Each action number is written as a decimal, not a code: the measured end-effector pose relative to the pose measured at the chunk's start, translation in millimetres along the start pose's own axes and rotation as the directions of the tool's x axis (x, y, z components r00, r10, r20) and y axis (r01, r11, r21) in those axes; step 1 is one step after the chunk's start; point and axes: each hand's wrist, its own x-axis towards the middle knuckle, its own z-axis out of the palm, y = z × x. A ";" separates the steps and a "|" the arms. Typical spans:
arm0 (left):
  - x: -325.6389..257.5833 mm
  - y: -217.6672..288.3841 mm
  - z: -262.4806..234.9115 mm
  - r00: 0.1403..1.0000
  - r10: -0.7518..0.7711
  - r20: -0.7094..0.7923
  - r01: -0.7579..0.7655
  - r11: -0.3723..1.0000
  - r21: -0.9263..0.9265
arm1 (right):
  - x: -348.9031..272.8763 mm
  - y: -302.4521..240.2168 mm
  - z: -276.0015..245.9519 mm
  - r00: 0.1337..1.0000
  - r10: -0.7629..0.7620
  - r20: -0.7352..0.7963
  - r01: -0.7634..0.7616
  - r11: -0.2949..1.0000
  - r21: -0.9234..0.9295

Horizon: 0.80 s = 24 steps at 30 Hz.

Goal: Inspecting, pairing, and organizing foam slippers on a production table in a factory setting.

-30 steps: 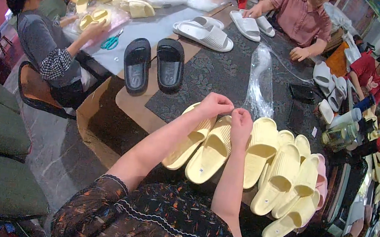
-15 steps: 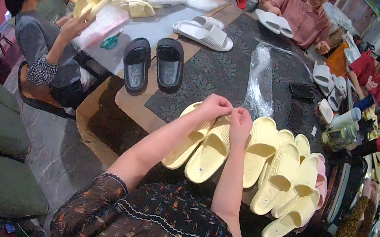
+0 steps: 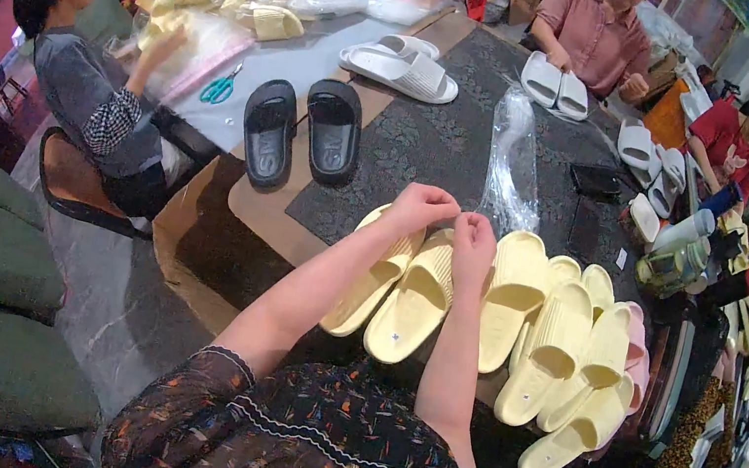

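My left hand (image 3: 425, 209) and my right hand (image 3: 473, 247) meet fingertip to fingertip over the table's near edge. Both are closed in a pinch, and whatever they hold, if anything, is too small to make out. Beneath my left hand lie two pale yellow slippers, the outer slipper (image 3: 369, 285) partly covered by my forearm and the inner slipper (image 3: 412, 303) with a small mark on its heel. Close beside my right wrist is another yellow slipper (image 3: 517, 289). Beyond my fingers stretches a clear plastic bag (image 3: 513, 163).
More yellow slippers (image 3: 549, 350) overlap on the right, beside a pink slipper (image 3: 636, 355). Black slippers (image 3: 332, 136) and white slippers (image 3: 405, 73) stand farther back on the dark table mat (image 3: 452, 137). Turquoise scissors (image 3: 219, 86) lie left. Jars (image 3: 671, 266) crowd the right; co-workers sit around.
My hands stay almost in place, still pinched together. Across the table, a co-worker has lowered a white pair of slippers onto the mat. The person at left has drawn an arm back.
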 end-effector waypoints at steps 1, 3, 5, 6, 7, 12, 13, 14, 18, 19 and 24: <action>0.4 -0.8 -0.2 0.999 -0.029 -0.018 0.029 0.999 0.013 | -0.1 0.2 0.0 1.000 0.000 -0.001 0.000 1.000 0.000; 0.6 -1.6 -0.1 1.000 0.004 -0.011 -0.003 0.999 0.031 | 0.2 1.1 -0.5 0.999 -0.046 -0.012 0.045 0.998 -0.041; -0.2 -1.4 0.9 1.000 0.024 -0.012 -0.023 0.998 0.053 | 1.7 2.5 0.2 0.999 -0.046 -0.012 0.045 0.997 -0.055; -0.9 -1.2 2.0 1.000 0.027 -0.005 -0.027 0.999 0.036 | 2.5 3.1 0.2 0.999 -0.053 -0.014 0.052 0.997 -0.062; -1.1 -0.8 2.6 1.000 0.031 0.002 -0.031 0.999 0.018 | 2.9 3.5 -0.7 0.998 -0.054 -0.012 0.053 0.997 -0.062; 0.5 -2.7 2.4 0.997 0.070 -0.024 -0.067 0.993 0.099 | 2.0 5.1 -3.5 1.000 -0.024 0.006 0.024 0.999 -0.022; 0.8 -3.9 2.1 0.996 0.081 -0.043 -0.077 0.992 0.100 | 1.9 5.2 -2.9 1.000 -0.024 0.007 0.024 0.999 -0.024; 1.6 -5.6 2.2 0.995 0.099 -0.035 -0.095 0.992 0.086 | 2.1 5.7 -2.7 1.000 -0.015 0.017 0.015 1.000 -0.012; 3.5 -10.4 2.8 0.993 0.118 -0.031 -0.115 0.991 0.066 | 2.8 6.1 -1.2 1.000 -0.014 -0.013 0.014 0.998 -0.062; 3.6 -10.6 2.6 0.995 0.094 -0.044 -0.089 0.991 0.103 | 2.5 5.7 -1.5 0.999 -0.053 0.003 0.053 0.997 -0.049; 3.2 -7.4 1.9 0.988 0.137 -0.070 -0.128 0.985 0.114 | 1.5 2.3 -2.8 0.999 -0.038 0.008 0.038 0.999 -0.010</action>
